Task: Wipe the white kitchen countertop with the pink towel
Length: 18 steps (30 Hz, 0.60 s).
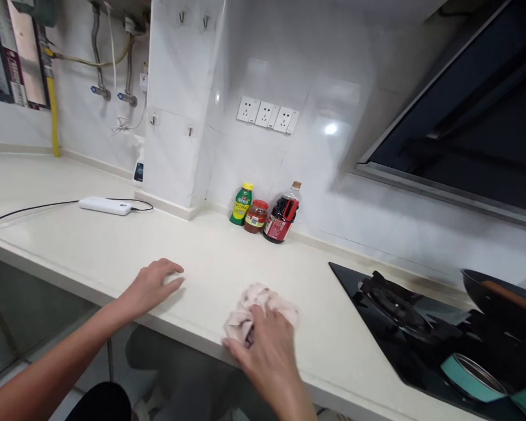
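Note:
A crumpled pale pink cloth lies on the white countertop near its front edge. My right hand presses down on the cloth, its fingers closed over the near side; hand and cloth are slightly blurred. Farther left, my left hand hovers at the counter with nothing in it, thumb and fingers apart. Against the wall behind stand a green bottle with a yellow cap, a red-lidded jar and a large dark sauce bottle.
To the right is a black glass gas stove with a wok and a turquoise-sided round pan. A white power bank with a black cable lies on the left. A spray bottle stands by the pillar.

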Tool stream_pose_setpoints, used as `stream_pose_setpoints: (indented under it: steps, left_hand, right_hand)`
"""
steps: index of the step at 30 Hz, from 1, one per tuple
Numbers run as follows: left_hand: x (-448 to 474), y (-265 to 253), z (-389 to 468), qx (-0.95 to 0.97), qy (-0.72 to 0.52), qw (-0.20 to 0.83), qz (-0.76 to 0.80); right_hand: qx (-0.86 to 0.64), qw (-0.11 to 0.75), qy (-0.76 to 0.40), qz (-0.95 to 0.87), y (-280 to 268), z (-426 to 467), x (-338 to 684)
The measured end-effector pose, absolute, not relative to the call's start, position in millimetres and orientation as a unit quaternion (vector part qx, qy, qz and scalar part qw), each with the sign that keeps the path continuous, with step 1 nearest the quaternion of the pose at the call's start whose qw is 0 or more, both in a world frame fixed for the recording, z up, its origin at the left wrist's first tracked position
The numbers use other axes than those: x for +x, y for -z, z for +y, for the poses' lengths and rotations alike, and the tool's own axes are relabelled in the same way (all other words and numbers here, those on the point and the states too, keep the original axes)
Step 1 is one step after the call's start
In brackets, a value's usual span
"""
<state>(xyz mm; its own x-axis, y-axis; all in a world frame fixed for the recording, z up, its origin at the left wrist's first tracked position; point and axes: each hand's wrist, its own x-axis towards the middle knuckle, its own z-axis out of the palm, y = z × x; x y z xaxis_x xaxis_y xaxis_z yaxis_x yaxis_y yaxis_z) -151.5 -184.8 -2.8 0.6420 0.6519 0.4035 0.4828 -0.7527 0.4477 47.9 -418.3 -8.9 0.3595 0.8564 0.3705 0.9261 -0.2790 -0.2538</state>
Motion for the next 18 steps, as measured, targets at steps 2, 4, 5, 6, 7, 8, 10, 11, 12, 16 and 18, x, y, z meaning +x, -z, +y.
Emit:
stream_pose_setpoints:
  steps: [2,4,5,6,7,8,10,11,12,16,18]
  left_hand:
    - [-153,3,-179,0.882,-0.274,0.155,0.350]
    - [-149,4,-178,0.886,-0.257,0.141,0.359]
    - [-148,6,-177,0.890,-0.249,0.131,0.360]
    - [-146,8,-177,0.890,-0.245,0.122,0.364]
    - [-146,10,-176,0.889,-0.244,0.114,0.369]
    - [-147,13,-175,0.888,-0.244,0.107,0.374]
    - [-150,17,-175,0.891,-0.241,0.087,0.374]
    - [-152,18,-175,0.896,-0.237,0.077,0.369]
    - [-153,19,-176,0.900,-0.231,0.070,0.362]
    - [-156,21,-180,0.905,-0.223,0.061,0.358]
    - [-155,21,-181,0.904,-0.230,0.055,0.355]
  right_hand:
    - [-0.763,0.243,0.081,-0.594,2,-392,17]
    - [-0.717,0.271,0.065,-0.639,0,-370,-9]
    - [-0.696,0.284,0.057,-0.657,0,-363,-18]
    - [-0.679,0.296,0.049,-0.670,0,-359,-23]
    - [-0.668,0.308,0.041,-0.676,2,-359,-24]
    - [-0.661,0.320,0.032,-0.678,4,-363,-21]
    - [-0.661,0.337,0.025,-0.670,13,-379,-3]
    - [-0.664,0.340,0.031,-0.666,19,-391,11]
    - [-0.668,0.340,0.048,-0.660,26,-406,27]
    - [-0.727,0.306,0.157,-0.594,56,-482,108]
    - [-0.785,0.253,0.195,-0.530,64,-526,147]
